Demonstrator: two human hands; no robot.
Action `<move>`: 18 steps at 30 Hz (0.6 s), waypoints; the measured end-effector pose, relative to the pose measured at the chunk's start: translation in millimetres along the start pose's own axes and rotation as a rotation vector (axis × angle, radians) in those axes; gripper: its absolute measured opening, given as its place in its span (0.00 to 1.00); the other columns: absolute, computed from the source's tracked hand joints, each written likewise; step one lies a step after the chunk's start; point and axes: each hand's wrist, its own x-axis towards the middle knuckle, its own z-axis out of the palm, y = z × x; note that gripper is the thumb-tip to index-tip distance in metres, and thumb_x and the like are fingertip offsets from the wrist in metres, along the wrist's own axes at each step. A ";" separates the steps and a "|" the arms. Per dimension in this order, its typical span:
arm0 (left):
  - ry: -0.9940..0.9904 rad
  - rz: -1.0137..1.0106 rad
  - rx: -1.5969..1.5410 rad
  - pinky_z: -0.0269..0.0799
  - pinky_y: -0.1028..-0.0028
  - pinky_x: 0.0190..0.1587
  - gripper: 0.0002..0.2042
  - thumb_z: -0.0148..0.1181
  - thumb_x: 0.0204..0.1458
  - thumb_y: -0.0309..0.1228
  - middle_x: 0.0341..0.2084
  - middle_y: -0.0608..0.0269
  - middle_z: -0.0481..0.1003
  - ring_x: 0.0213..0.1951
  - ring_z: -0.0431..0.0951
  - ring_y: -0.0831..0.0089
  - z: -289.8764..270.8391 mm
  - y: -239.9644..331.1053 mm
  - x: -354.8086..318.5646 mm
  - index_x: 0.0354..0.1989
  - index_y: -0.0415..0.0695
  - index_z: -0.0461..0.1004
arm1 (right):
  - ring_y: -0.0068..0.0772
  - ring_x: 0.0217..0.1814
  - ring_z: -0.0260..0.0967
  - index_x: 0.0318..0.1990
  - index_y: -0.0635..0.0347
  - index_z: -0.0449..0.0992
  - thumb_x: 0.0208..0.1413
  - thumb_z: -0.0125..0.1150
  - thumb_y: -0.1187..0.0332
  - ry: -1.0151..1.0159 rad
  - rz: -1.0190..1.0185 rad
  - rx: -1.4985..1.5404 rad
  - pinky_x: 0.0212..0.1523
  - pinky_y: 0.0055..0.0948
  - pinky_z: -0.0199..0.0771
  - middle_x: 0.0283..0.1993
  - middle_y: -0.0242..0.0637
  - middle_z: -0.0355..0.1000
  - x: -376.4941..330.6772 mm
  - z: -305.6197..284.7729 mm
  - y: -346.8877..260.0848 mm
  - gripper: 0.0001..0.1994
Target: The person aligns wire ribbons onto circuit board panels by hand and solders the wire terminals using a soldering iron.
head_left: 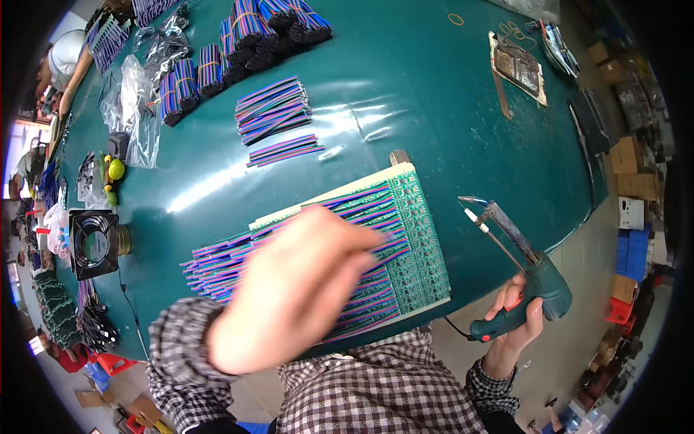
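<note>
My left hand (300, 271), somewhat blurred, reaches across a panel of small green circuit boards (426, 242). Its thumb and fingers pinch a multicoloured wire strip (392, 253) close to the boards. More strips of blue, red, green and black wires (224, 264) lie in rows, running leftward from the panel under my hand. My right hand (517, 311) grips a dark green soldering gun (546, 289) off the table's right edge. The gun's tip and thin feed tube point up and left, apart from the panel. A pale board edge (325, 195) shows beneath the wires.
Loose wire strips (273, 112) lie beyond the panel, with tied wire bundles (249, 32) farther back. A small black fan (94, 244) stands at the left, near clear plastic bags (134, 101). A worn, stained block (517, 69) rests at the far right of the green table (405, 94).
</note>
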 end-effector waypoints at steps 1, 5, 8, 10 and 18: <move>-0.047 0.022 -0.051 0.76 0.67 0.40 0.11 0.68 0.53 0.18 0.35 0.56 0.79 0.37 0.80 0.60 14.3 -1.0 -3.3 0.45 0.37 0.81 | 0.40 0.29 0.75 0.57 0.80 0.69 0.61 0.64 0.49 -0.004 0.002 0.002 0.23 0.37 0.85 0.31 0.42 0.72 0.0 0.7 0.1 0.35; -0.068 0.168 0.148 0.77 0.63 0.39 0.16 0.63 0.49 0.21 0.38 0.55 0.72 0.40 0.77 0.57 59.7 -21.8 -16.3 0.49 0.36 0.76 | 0.36 0.32 0.74 0.57 0.79 0.66 0.66 0.61 0.50 -0.093 -0.009 0.009 0.22 0.31 0.86 0.33 0.42 0.70 -7.0 0.2 -3.3 0.33; -0.046 0.274 0.390 0.76 0.69 0.34 0.19 0.61 0.46 0.26 0.38 0.58 0.72 0.39 0.76 0.63 69.9 -22.2 -18.4 0.49 0.36 0.76 | 0.40 0.32 0.76 0.56 0.79 0.68 0.62 0.64 0.50 -0.054 0.022 0.023 0.22 0.35 0.86 0.33 0.43 0.72 -17.8 -7.0 -5.2 0.34; -0.052 0.310 0.568 0.75 0.72 0.33 0.19 0.62 0.44 0.28 0.37 0.60 0.72 0.37 0.75 0.69 70.6 -16.1 -20.2 0.47 0.35 0.77 | 0.44 0.32 0.78 0.57 0.80 0.69 0.58 0.67 0.50 -0.012 0.049 0.031 0.22 0.39 0.86 0.33 0.44 0.74 -26.2 -11.5 -6.4 0.35; 0.002 0.410 0.624 0.77 0.74 0.34 0.20 0.62 0.43 0.26 0.40 0.59 0.77 0.35 0.79 0.69 74.8 -15.9 -24.5 0.47 0.35 0.82 | 0.53 0.43 0.80 0.60 0.79 0.68 0.58 0.67 0.51 0.044 0.076 -0.118 0.30 0.42 0.90 0.41 0.51 0.75 -47.2 -5.1 -12.9 0.36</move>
